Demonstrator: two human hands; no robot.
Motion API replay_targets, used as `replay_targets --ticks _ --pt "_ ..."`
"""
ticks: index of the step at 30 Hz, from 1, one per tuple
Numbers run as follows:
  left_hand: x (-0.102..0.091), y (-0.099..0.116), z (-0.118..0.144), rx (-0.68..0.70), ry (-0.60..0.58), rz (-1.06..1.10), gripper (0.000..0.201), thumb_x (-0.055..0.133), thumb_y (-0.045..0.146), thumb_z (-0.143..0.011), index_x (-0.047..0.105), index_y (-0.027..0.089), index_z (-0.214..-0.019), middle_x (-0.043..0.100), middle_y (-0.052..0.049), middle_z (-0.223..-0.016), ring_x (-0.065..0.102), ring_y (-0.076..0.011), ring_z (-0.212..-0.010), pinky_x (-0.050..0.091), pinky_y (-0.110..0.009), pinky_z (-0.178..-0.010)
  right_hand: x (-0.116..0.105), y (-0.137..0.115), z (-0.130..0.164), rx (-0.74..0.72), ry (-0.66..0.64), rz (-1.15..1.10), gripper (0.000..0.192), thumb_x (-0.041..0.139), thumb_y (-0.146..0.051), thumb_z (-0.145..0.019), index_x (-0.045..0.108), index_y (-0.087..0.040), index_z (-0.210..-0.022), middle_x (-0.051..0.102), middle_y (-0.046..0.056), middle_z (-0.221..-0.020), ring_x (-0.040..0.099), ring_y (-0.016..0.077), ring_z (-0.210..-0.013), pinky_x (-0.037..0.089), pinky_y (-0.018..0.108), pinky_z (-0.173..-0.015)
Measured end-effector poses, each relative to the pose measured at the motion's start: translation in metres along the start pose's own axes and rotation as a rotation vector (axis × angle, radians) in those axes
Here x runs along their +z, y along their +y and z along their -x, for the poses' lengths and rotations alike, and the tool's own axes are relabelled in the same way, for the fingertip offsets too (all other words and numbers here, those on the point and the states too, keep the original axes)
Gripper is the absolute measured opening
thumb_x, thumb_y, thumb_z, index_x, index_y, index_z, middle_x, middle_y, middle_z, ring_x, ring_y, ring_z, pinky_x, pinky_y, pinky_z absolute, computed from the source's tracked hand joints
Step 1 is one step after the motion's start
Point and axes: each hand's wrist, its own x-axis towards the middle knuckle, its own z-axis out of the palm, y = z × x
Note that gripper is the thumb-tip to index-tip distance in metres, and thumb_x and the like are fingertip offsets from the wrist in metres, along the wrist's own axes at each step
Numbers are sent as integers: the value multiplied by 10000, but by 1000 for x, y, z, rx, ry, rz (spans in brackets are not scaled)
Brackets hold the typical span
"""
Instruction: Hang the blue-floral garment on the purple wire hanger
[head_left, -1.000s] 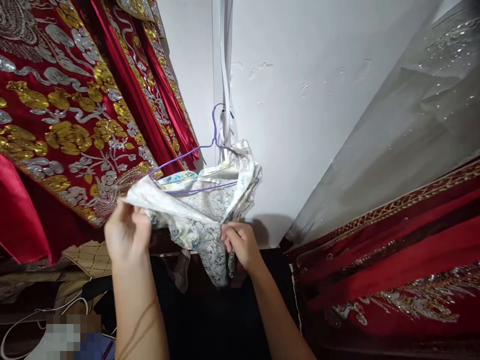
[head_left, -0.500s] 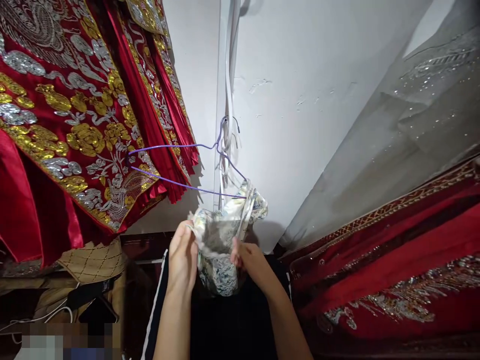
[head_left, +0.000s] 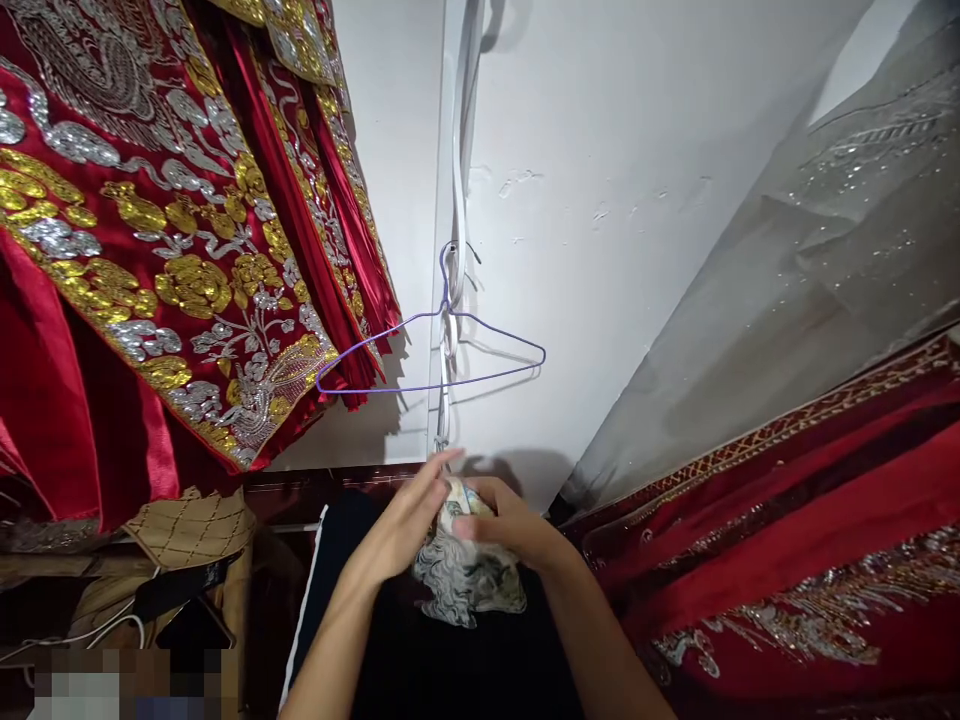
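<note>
A small white garment (head_left: 471, 580) with a blue-green floral print and ruffled edges is bunched up in front of my dark clothing; its exact kind is hard to make out. My right hand (head_left: 517, 525) is closed around its right side, thumb lying across the front. At the garment's left edge, my left hand (head_left: 401, 520) has its fingers stretched out and slanting up, lightly against the cloth. Above both hands a bare purple wire hanger (head_left: 431, 388) hangs by its hook, with no cloth on it.
Red embroidered garments (head_left: 195, 285) hang at left. A sparkly grey-white fabric (head_left: 840, 230) and red beaded cloth (head_left: 750, 560) fill the right. White straps (head_left: 459, 130) run down the white wall (head_left: 600, 120). Lower left, a beige quilted item (head_left: 191, 525) lies near cables.
The garment has come off the hanger, which now hangs level. Both hands have drawn together around the bunched cloth, and my left hand's grip has loosened.
</note>
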Motion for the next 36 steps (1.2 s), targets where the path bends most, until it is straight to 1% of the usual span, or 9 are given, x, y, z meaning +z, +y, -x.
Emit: replay_targets --ticks 3,5,10,14,18,22,31,34,36 --pt "-17 -18 1 -138 -145 -134 564 448 632 -953 684 156 -765 610 -28 -712 514 -182 -667 410 -267 -663 -24 -21 -17 -66 -77 118 118 730 -276 -717 684 -175 -755 628 6 -706 548 152 -635 424 262 -589" --pt "-33 -24 6 -184 -118 -297 557 510 617 -925 575 154 -623 493 11 -604 400 -138 -592 302 -245 -582 -37 -32 -36 -184 160 201 89 655 -192 -716 696 -177 -793 586 -16 -661 490 126 -591 372 246 -556" --pt "-82 -26 25 -268 -19 -563 368 637 515 -849 652 189 -678 615 -17 -662 532 -188 -624 317 -238 -589 -56 -38 -100 -366 406 133 439 575 -195 -755 678 -196 -1181 575 -43 -657 442 117 -559 355 240 -563" --pt "-111 -16 31 -367 -64 -805 349 618 508 -855 674 216 -672 689 -75 -700 642 -261 -686 417 -286 -669 -68 -26 -131 -325 333 223 210 562 -282 -790 715 -145 -834 658 20 -752 567 165 -716 410 254 -647" --pt "-128 1 12 -166 47 -982 327 527 453 -930 723 195 -881 702 -147 -1183 636 -322 -1135 458 -395 -988 -85 -22 -125 -247 345 275 169 583 -294 -762 668 -153 -726 633 10 -702 557 166 -665 385 248 -587" --pt "-135 16 -22 71 221 -984 289 472 363 -953 587 196 -747 550 -142 -1426 499 -310 -1345 382 -435 -1146 -96 -32 -110 -234 309 324 162 597 -289 -746 623 -164 -647 536 -18 -604 464 130 -568 318 242 -525" --pt "-105 32 -81 381 347 -814 78 496 227 -935 544 208 -877 631 -91 -1124 561 -261 -1148 428 -431 -1046 -76 -27 -97 -256 202 311 76 567 -237 -719 601 -176 -689 563 -13 -675 524 142 -647 381 242 -584" --pt "-110 32 -90 344 419 -660 134 504 232 -947 580 209 -1055 655 -51 -1017 608 -216 -952 476 -355 -892 -79 -28 -86 -330 260 422 342 551 -191 -705 678 -198 -1022 610 -11 -744 571 163 -694 429 262 -638" --pt "-116 31 -92 337 409 -603 201 487 254 -969 608 210 -1124 676 -43 -1032 617 -198 -902 474 -326 -842 -93 -33 -78 -388 447 473 698 555 -179 -694 518 -232 -1389 604 -24 -744 565 167 -653 437 272 -619"
